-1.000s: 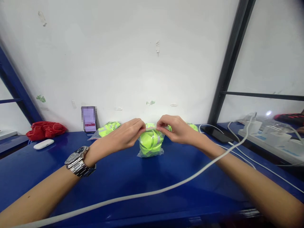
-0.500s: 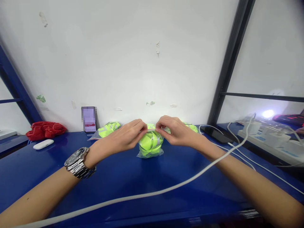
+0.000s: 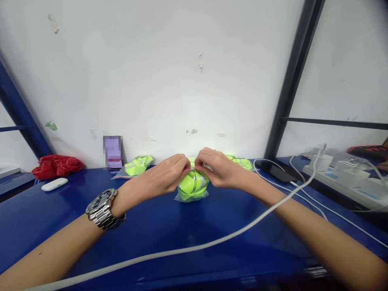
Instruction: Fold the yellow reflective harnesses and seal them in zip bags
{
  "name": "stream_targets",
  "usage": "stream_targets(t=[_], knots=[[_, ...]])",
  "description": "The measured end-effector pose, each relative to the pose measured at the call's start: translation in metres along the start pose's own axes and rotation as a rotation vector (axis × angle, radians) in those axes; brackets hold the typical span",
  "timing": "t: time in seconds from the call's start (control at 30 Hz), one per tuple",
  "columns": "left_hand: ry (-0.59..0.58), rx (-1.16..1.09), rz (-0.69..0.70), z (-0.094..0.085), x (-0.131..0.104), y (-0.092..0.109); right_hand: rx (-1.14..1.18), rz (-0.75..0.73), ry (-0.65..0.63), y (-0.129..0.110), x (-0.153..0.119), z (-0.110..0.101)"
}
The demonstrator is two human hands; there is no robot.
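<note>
1. At the top edge of a clear plastic bag (image 3: 196,197), left hand (image 3: 169,173) and right hand (image 3: 218,167) pinch narrowly, nearly touching.
2. Inside, neon-yellow reflective fabric (image 3: 188,188) bulges; the bag could slip if either pinch loosens.
3. Underneath spreads the blue table (image 3: 188,226); a white cable (image 3: 212,242) crosses the right forearm (image 3: 315,224), risking a snag.

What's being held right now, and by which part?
A clear plastic bag with yellow-green cloth inside; the left hand and right hand both pinch its top edge.
</note>
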State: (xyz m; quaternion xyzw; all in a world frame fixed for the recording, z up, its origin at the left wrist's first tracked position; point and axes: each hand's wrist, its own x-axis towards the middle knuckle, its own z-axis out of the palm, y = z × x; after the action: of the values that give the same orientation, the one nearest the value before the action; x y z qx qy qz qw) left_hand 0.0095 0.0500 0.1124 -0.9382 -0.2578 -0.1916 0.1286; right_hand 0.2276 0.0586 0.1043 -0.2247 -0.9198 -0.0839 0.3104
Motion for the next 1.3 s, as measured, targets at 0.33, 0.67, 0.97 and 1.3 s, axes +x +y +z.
stream_targets(t=[0.33,0.67,0.97,1.3], knots=[[0.009,-0.018,0.01,-0.002,0.002,0.001,-0.03,0.022,0.012,0.0,0.0,0.003],[-0.028,0.047,0.017,-0.004,0.004,0.005,-0.03,0.032,-0.005,-0.006,0.003,0.004],[-0.003,0.029,-0.023,0.001,-0.003,-0.007,-0.191,0.142,0.1,-0.005,-0.002,0.011],[-0.035,0.223,-0.047,0.003,-0.014,-0.009,-0.201,0.218,0.11,0.003,-0.015,0.008]])
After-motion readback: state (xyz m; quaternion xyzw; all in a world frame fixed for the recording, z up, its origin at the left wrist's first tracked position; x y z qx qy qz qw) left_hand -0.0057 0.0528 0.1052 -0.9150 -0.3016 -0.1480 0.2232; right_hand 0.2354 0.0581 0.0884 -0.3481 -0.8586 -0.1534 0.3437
